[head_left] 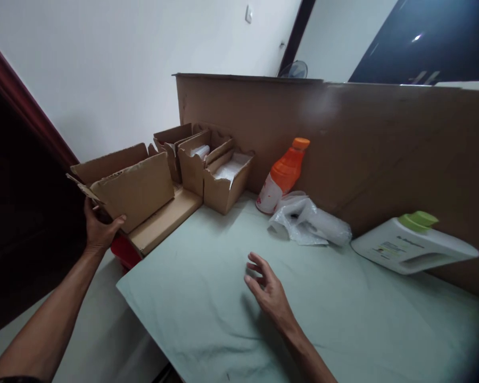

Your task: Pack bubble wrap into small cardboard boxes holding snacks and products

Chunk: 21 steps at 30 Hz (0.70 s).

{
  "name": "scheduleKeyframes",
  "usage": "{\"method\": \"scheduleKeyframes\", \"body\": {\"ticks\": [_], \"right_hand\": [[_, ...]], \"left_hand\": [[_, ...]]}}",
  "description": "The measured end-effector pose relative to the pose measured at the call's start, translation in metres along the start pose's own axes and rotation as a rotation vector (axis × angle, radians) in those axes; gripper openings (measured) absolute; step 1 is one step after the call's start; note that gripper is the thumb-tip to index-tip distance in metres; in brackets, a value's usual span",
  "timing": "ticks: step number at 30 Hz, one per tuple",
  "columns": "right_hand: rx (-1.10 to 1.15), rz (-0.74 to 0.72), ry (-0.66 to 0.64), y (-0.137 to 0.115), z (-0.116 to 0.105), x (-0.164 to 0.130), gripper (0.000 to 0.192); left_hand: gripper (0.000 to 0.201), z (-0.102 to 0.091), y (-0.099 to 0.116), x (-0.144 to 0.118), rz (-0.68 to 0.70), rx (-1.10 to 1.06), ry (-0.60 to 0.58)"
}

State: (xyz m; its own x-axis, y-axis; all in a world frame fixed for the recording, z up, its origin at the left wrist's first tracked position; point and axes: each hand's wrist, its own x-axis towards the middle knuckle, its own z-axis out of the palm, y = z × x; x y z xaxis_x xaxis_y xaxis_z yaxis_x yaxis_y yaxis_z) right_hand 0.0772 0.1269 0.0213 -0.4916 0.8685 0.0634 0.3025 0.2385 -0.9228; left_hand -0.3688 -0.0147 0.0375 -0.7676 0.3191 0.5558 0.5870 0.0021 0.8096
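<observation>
- The large open-topped brown cardboard box (pixel 135 189) is just outside the left edge of the green-cloth-covered surface (pixel 207 266), above a flat brown cardboard slab (pixel 171 218) that runs along that edge; whether it bears fully on the slab cannot be told.
- The left hand (pixel 99 226) is the nearer one: its fingers grip the box at the end towards the surface's near left corner, thumb against the outer face, the others behind, partly hidden.
- From that grip the box's long axis runs away along the left edge, roughly in line with it, its far end close to a row of three smaller open brown cardboard boxes (pixel 191 175) at the back left corner.
- The right hand (pixel 269 290) hangs over the middle of the surface, fingers loosely curled, parted and empty; the big box lies well apart from it, beyond the fingertips towards the left edge.
- Nearer those right fingers, towards the back edge, lies a crumpled clear plastic wrapping (pixel 299 218), with a leaning orange plastic bottle (pixel 287 170) just behind it.
</observation>
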Motion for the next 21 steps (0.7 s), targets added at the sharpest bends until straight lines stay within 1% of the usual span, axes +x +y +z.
{"method": "scheduleKeyframes", "body": {"ticks": [3, 6, 8, 10, 13, 15, 17, 19, 21], "right_hand": [[-0.002, -0.001, -0.003, 0.004, -0.003, -0.005, 0.048], [0.013, -0.039, -0.018, -0.002, 0.001, -0.006, 0.042], [0.02, -0.061, -0.024, -0.007, 0.003, -0.007, 0.04], [0.014, -0.071, -0.032, -0.011, 0.003, -0.007, 0.042], [-0.012, -0.09, -0.055, -0.016, 0.006, -0.002, 0.045], [-0.028, -0.115, -0.078, -0.023, 0.013, 0.01, 0.05], [-0.038, -0.141, -0.101, -0.034, 0.027, 0.033, 0.06], [-0.039, -0.162, -0.129, -0.049, 0.046, 0.061, 0.073], [-0.029, -0.184, -0.162, -0.064, 0.067, 0.088, 0.082]], "left_hand": [[0.105, -0.003, 0.005, -0.003, -0.033, -0.006, -0.006], [0.106, -0.009, 0.014, -0.01, -0.051, -0.022, -0.032], [0.102, -0.014, 0.019, -0.017, -0.066, -0.04, -0.059], [0.095, -0.018, 0.022, -0.023, -0.118, -0.051, -0.119], [0.089, -0.026, 0.024, -0.024, -0.215, -0.051, -0.249], [0.091, -0.031, 0.025, -0.018, -0.256, -0.054, -0.344], [0.094, -0.036, 0.027, -0.008, -0.292, -0.052, -0.446], [0.094, -0.04, 0.028, 0.004, -0.317, -0.034, -0.525], [0.093, -0.042, 0.029, 0.017, -0.331, -0.004, -0.563]]}}
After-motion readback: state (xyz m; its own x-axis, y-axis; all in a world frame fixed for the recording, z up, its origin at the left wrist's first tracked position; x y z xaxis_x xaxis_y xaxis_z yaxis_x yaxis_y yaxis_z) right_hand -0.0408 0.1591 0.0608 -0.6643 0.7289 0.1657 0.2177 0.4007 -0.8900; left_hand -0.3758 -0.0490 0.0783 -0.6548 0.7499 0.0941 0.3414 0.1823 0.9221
